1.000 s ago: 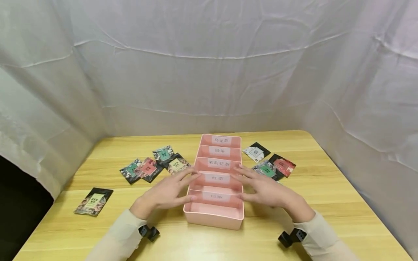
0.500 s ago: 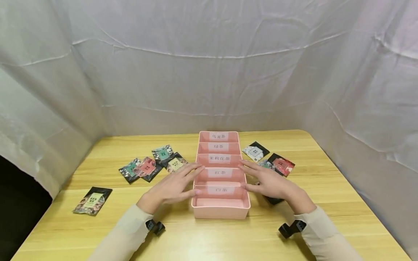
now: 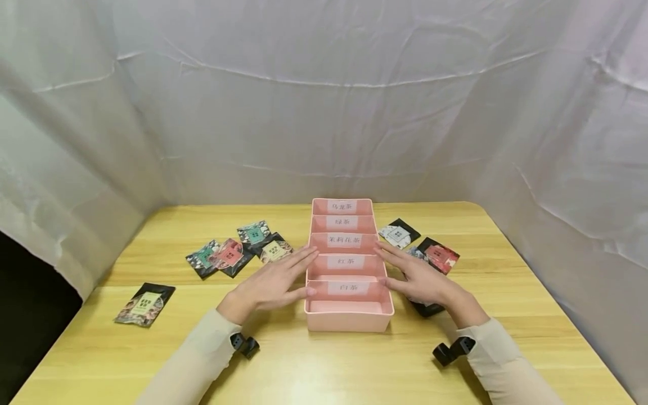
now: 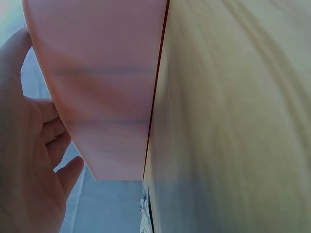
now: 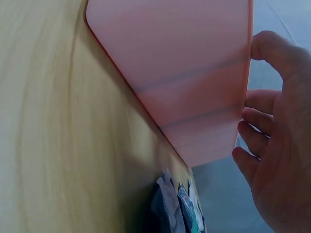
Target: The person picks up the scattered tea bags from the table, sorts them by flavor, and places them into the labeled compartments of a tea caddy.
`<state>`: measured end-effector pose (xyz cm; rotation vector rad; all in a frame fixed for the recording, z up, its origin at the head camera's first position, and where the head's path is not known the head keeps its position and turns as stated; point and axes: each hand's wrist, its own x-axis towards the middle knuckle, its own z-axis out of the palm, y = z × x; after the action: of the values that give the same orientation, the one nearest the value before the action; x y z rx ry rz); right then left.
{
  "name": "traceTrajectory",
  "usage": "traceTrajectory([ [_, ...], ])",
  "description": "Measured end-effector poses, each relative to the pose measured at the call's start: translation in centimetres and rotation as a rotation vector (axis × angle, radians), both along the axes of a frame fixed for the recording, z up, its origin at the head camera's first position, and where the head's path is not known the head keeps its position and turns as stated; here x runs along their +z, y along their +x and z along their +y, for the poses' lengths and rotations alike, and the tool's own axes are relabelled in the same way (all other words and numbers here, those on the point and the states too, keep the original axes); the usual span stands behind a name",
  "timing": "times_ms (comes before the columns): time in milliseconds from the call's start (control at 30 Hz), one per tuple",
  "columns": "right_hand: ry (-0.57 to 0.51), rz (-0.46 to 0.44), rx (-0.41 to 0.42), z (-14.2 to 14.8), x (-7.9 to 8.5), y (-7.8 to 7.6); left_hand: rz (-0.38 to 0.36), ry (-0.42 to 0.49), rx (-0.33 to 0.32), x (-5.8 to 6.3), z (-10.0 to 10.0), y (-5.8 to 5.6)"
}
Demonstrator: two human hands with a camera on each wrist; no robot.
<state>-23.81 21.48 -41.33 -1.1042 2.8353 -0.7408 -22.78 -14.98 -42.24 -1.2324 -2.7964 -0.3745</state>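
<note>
A long pink box (image 3: 349, 322), split by dividers into several compartments with white Chinese labels, sits at the middle of the table. On its left side, my left hand (image 3: 267, 286) touches the rim with fairly straight fingers. Opposite it, my right hand (image 3: 424, 282) touches the right rim with fingers spread. Both wrist views show fingertips along the top edge of the box wall (image 4: 107, 97), and none wrap beneath it. Under my right hand lies a dark sachet (image 3: 427, 309), partly hidden.
Left of the box lie several overlapping tea sachets (image 3: 229, 256), with a yellow-labelled sachet (image 3: 145, 304) apart at far left. Right of it are a white-labelled sachet (image 3: 399, 233) and a red-labelled sachet (image 3: 439, 254). A grey-white curtain (image 3: 324, 124) surrounds the wooden table (image 3: 314, 371).
The pink box has shifted away from me and slightly right, turning a little straighter. Both hands have stayed at its sides, the left moving right and forward with it. The sachets lie as before.
</note>
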Motion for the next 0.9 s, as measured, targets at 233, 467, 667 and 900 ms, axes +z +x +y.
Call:
traceTrajectory([
  [233,0.01,0.009,0.014,0.1,0.1,0.6,0.05,-0.035,-0.034,0.7,0.0,0.3],
  [467,0.042,0.034,0.066,-0.1,0.9,1.1,0.103,-0.009,-0.04,1.0,-0.4,0.2],
  [667,0.071,0.038,0.084,-0.3,1.4,1.7,0.05,0.008,-0.046,0.6,-0.4,0.1],
  [900,0.013,0.055,0.014,0.8,1.9,1.5,0.013,-0.02,-0.037,0.3,-0.4,0.3],
])
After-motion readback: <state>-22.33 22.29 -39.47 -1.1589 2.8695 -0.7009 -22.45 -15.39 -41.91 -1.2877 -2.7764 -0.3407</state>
